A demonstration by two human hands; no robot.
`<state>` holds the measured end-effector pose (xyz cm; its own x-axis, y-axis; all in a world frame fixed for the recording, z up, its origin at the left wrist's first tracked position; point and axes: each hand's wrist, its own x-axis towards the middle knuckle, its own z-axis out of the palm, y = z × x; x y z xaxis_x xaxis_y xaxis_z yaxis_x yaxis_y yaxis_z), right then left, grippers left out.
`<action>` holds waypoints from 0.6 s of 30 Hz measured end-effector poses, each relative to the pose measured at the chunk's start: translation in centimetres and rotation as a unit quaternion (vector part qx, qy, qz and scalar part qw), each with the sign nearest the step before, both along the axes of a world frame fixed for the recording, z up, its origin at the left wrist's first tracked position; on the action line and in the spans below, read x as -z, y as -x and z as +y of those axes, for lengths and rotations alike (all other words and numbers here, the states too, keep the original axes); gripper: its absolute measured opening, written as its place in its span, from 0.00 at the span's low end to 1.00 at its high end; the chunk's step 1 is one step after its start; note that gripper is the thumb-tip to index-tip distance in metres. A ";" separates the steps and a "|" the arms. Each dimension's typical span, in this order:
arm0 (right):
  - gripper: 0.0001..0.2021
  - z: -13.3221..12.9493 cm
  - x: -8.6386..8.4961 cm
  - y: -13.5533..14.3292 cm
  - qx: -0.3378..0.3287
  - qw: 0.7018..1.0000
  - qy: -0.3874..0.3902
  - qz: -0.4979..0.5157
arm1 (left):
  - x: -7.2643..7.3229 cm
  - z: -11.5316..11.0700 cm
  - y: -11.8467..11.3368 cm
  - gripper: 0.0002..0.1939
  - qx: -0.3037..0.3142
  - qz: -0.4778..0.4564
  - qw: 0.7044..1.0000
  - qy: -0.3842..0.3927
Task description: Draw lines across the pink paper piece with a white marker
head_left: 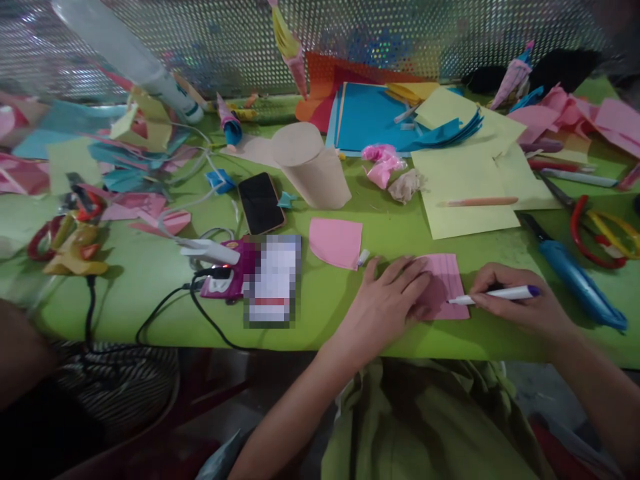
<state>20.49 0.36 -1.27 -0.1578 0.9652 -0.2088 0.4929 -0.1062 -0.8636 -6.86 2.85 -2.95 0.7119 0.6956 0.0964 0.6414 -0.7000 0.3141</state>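
A pink piece of paper (445, 270) with several drawn lines lies flat on the green table (320, 333) in front of me. My left hand (393, 293) rests on the paper's left side, palm down with fingers stretched out. Between the fingers of my right hand (520, 303) is a white marker (500, 294) with a purple end. Its tip is at the paper's surface, toward the right edge. Left of my left hand is a second pink piece (336, 241) with a curved edge. A small white cap (363, 257) lies beside it.
To the right lie a blue cutter (580, 277) and scissors with red handles (577, 230). Yellow sheets (465, 173), blue paper (370, 127) and a cardboard roll (313, 167) stand behind. Left are a black phone (261, 203), a blurred-out phone (273, 280), and a purple power strip with cables (235, 267).
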 end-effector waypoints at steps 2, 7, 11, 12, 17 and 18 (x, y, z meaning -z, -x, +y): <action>0.12 -0.1 0.0 0.0 -0.012 1.000 0.007 0.005 | 0.0 0.0 0.0 0.23 0.000 0.001 1.000 -0.001; 0.11 -0.3 -0.2 -0.1 -0.033 0.999 0.019 0.014 | 0.1 0.0 0.0 0.24 -0.005 -0.004 1.000 -0.001; 0.09 -0.5 -0.6 0.1 -0.038 0.999 0.033 0.014 | 0.2 0.0 0.0 0.24 -0.005 -0.006 1.000 -0.001; 0.09 -0.6 -0.7 0.2 -0.038 0.999 0.034 0.012 | 0.2 0.0 0.0 0.24 -0.005 -0.006 1.000 0.000; 0.10 -0.8 -0.5 -0.1 -0.049 0.998 0.028 0.030 | 0.3 0.0 0.0 0.24 -0.006 -0.011 1.000 0.003; 0.10 -0.7 -0.4 -0.3 -0.050 0.998 0.027 0.039 | 0.3 0.0 0.0 0.24 -0.006 -0.012 1.000 0.004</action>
<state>20.75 -0.39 -0.92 -0.2704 0.9313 -0.2439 0.4357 -0.1076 -0.8936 -6.85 2.80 -3.22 0.7010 0.7051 0.1071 0.6421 -0.6893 0.3357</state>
